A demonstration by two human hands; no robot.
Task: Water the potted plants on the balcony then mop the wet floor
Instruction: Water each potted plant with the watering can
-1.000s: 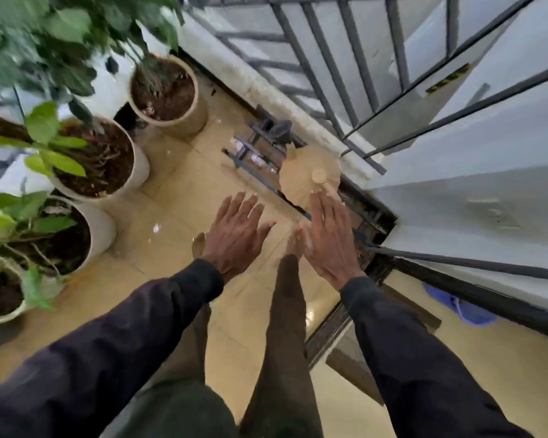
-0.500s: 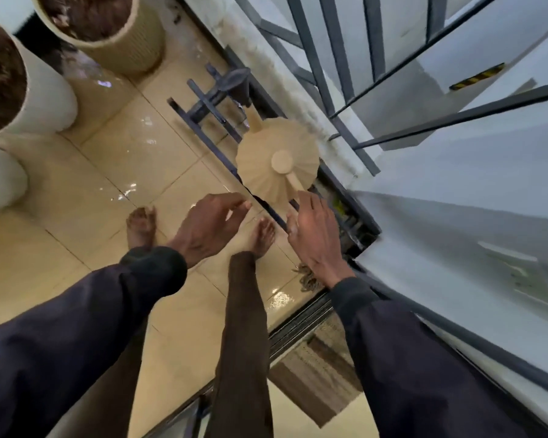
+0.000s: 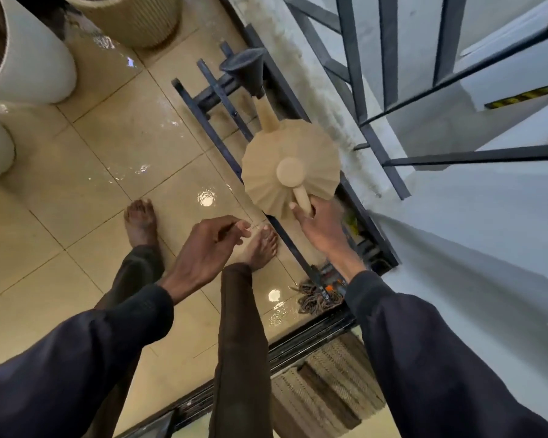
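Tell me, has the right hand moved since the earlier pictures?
Yes. Against the watering can, which rests by the railing, the right hand has gone forward, away from the person, and its fingers now curl round the can's handle.

The right hand (image 3: 320,229) grips the handle of a beige watering can (image 3: 290,165), thumb on one side, fingers on the other. The can's spout ends in a dark rose (image 3: 246,67), above a dark metal rack (image 3: 203,96) that lies beside the railing (image 3: 389,99). The left hand (image 3: 208,245) is loosely curled, holding nothing, over 2 bare feet (image 3: 140,221). The tan tiled floor (image 3: 102,153) glistens with water. 2 white pots (image 3: 35,64) and a ribbed beige pot (image 3: 133,17) stand at the upper left
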